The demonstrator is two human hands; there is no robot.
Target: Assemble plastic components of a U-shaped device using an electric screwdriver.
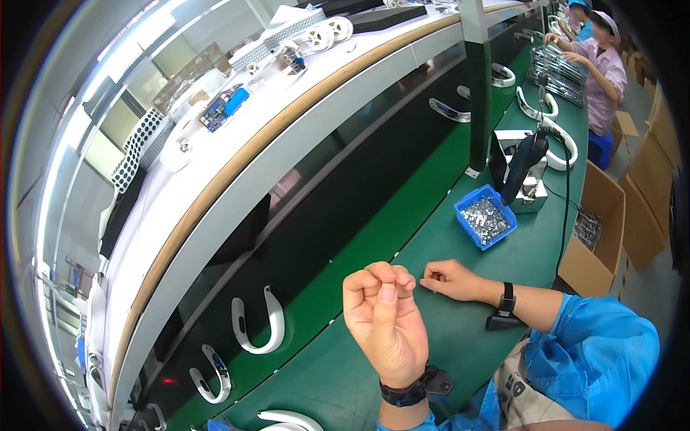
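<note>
My left hand (387, 323) is raised above the green bench, palm toward me. Its fingers are curled in and the thumb presses against them. I see nothing in it. My right hand (453, 280) rests on the bench top (424, 248), loosely closed, and its inner side is hidden. Beyond the right hand stands a blue bin (492, 243) full of small metal pieces (483, 220). A black corded hand tool (523, 169) leans by a metal box-shaped device (530, 195) behind the bin. Both wrists wear black bands.
White U-shaped neckbands (259, 337) lie along the green strip to the left, with more at the far right. A shelf (237, 136) on a dark post (480, 108) runs overhead. Cardboard boxes (596, 266) stand on the right. A co-worker (604, 65) handles metal parts (557, 75).
</note>
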